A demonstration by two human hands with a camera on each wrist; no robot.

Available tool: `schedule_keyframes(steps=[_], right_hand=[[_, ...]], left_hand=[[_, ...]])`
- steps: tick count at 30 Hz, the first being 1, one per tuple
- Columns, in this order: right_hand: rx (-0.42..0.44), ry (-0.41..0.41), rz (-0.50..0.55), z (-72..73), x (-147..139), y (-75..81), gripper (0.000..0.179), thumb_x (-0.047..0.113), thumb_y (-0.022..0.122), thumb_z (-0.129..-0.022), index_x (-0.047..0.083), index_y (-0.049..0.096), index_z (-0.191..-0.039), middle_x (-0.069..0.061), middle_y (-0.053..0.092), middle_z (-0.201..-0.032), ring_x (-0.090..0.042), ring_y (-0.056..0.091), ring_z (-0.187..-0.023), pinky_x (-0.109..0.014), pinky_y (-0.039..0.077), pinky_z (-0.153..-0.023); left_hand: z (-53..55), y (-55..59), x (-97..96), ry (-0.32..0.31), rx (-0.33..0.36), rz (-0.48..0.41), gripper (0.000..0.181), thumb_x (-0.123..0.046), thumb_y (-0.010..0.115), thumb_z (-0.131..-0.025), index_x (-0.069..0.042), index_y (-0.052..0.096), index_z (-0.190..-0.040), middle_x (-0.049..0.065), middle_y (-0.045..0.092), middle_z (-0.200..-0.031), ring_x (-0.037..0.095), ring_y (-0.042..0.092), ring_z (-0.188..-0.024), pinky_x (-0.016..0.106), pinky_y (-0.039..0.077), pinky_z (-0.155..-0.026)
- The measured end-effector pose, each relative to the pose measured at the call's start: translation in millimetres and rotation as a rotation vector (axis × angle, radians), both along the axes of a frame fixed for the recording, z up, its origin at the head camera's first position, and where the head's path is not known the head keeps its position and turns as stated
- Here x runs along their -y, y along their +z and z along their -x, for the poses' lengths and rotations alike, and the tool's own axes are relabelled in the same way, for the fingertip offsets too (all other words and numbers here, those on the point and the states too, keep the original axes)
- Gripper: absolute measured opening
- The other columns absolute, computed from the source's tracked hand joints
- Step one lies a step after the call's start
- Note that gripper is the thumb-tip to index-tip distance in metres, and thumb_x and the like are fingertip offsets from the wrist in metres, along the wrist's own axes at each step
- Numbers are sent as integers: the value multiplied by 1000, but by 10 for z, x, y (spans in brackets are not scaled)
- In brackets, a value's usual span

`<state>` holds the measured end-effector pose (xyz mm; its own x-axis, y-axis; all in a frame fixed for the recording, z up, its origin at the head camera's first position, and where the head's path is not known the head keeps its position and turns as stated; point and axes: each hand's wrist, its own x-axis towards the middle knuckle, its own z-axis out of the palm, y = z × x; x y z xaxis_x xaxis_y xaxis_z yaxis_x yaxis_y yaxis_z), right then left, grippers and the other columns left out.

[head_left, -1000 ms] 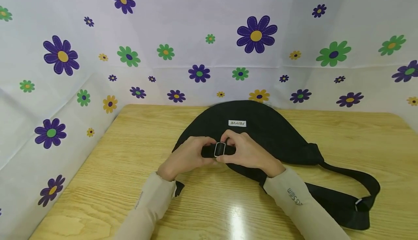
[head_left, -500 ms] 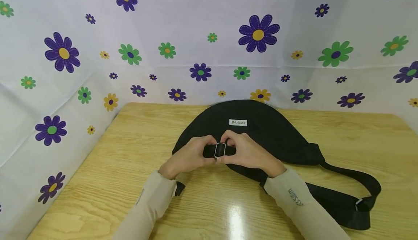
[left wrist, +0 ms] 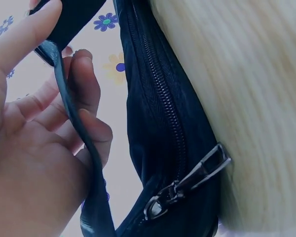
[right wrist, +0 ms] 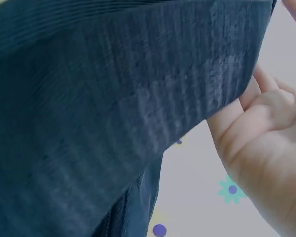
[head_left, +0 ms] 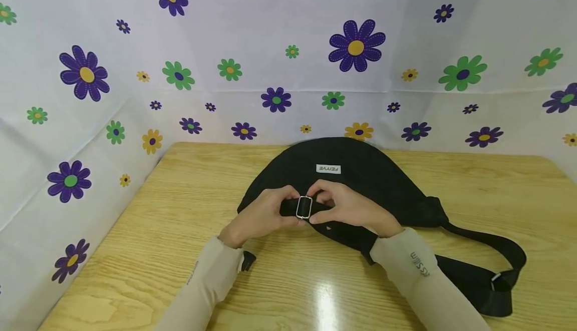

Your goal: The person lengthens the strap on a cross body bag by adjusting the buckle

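Above the table's middle, in the head view, my left hand (head_left: 261, 214) pinches a black webbing strap (head_left: 289, 208) just left of a silver slide buckle (head_left: 298, 209). On the buckle's other side my right hand (head_left: 351, 208) has thumb and fingers curled about the strap, fingertips close to the buckle's edge. Behind both hands lies a black crossbody bag (head_left: 360, 171) with a white label (head_left: 328, 169). The left wrist view shows the thumb over the strap and a metal zipper pull (left wrist: 202, 170). In the right wrist view a broad strap (right wrist: 138, 98) covers the fingertips.
The strap's loop (head_left: 509, 251) with a second metal adjuster (head_left: 495, 277) lies on the wooden table (head_left: 203, 171) at right. A small black end piece (head_left: 248, 261) shows beside the left sleeve. Flower-printed cloth (head_left: 252, 30) stands behind and at left.
My right hand has shifted slightly right, away from the buckle, with its fingers spread a little wider. The left hand and the bag keep their places.
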<state>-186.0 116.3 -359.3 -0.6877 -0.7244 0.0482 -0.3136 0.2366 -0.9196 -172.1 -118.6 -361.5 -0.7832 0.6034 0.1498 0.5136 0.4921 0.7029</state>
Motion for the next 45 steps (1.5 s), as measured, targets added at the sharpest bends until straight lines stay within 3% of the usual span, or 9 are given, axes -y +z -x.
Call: schedule_keyframes(steps=[8, 14, 20, 24, 30, 35, 45], right_hand=[[128, -19, -13, 95, -181, -9, 16, -5, 68, -92, -11, 62, -105, -4, 67, -78, -14, 59, -66, -25, 51, -68], [157, -10, 6, 93, -199, -27, 15, -6, 66, -92, -12, 62, -105, -4, 66, -76, -13, 59, -61, -25, 52, -64], [247, -4, 60, 94, -206, -42, 14, -7, 61, -95, -14, 61, -107, -7, 65, -77, -17, 59, -56, -30, 55, -57], [336, 63, 94, 116, -250, -79, 18, -8, 59, -96, -18, 60, -111, -12, 72, -86, -17, 63, -58, -31, 56, -57], [415, 161, 86, 144, -350, -129, 19, -7, 58, -97, -18, 60, -113, -17, 73, -92, -16, 66, -60, -28, 57, -60], [430, 171, 78, 152, -378, -139, 22, -8, 56, -97, -22, 56, -113, -18, 73, -93, -15, 66, -61, -27, 57, -61], [358, 164, 73, 163, -362, -158, 19, -9, 53, -98, -24, 59, -109, -22, 73, -93, -14, 67, -60, -26, 56, -58]], left_hand=[[16, 0, 15, -24, 6, -1, 42, -14, 87, -82, -6, 64, -116, 1, 66, -93, 13, 54, -75, 24, 44, -65], [4, 6, 24, -69, 10, 18, 57, -21, 86, -84, -8, 62, -134, 7, 69, -119, 22, 58, -105, 30, 51, -86], [18, 7, 30, -83, 25, -15, 55, -18, 84, -86, -4, 63, -135, 6, 66, -128, 22, 59, -112, 36, 50, -97], [21, 12, 39, -96, 4, -29, 53, -18, 82, -87, -1, 63, -134, 9, 65, -130, 25, 59, -116, 39, 49, -101], [18, 6, 63, -78, 28, -56, 54, -16, 83, -87, 0, 63, -134, 9, 66, -129, 24, 59, -117, 39, 48, -102], [23, 0, 69, -62, 37, -66, 53, -15, 83, -86, 0, 63, -133, 9, 67, -126, 23, 60, -115, 39, 49, -100], [29, -20, 72, -61, 43, -80, 52, -14, 83, -86, -1, 64, -133, 10, 67, -126, 23, 61, -117, 38, 49, -101]])
